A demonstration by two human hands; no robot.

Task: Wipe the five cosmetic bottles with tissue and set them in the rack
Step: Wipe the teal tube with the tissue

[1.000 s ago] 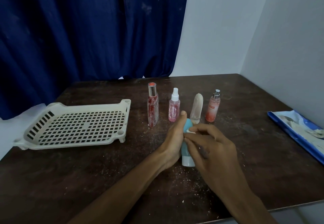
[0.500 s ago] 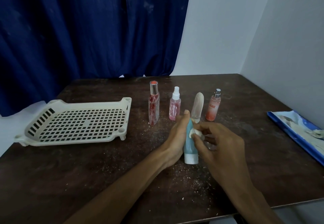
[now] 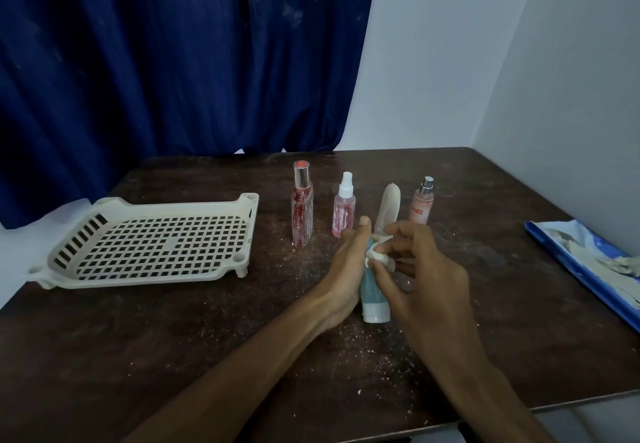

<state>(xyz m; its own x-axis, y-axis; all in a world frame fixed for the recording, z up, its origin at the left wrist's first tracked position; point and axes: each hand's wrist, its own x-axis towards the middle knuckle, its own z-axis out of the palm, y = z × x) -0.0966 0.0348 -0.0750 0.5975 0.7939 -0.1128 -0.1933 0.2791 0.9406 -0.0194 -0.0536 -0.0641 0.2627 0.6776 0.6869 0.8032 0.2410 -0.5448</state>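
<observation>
a dark desk (image 3: pixel 121 356) flecked with pale crumbs spreads under the left hand (image 3: pixel 346 266) and right hand (image 3: pixel 429 283). a deep blue curtain (image 3: pixel 173 61) hangs beyond the left hand, a pale wall (image 3: pixel 485 61) beyond the right, and a blue packet (image 3: pixel 568 259) lies well off to the right hand's right.

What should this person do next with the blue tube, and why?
Probably slide the tissue down the tube: the right hand pinches it near the top, most of the tube lies below, and the left hand steadies it.

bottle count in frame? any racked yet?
5. Four stand in a row mid-table: tall red bottle, pink spray bottle, beige bottle, peach spray bottle. The left hand holds the blue tube. None in the rack; none seem hidden.
</observation>
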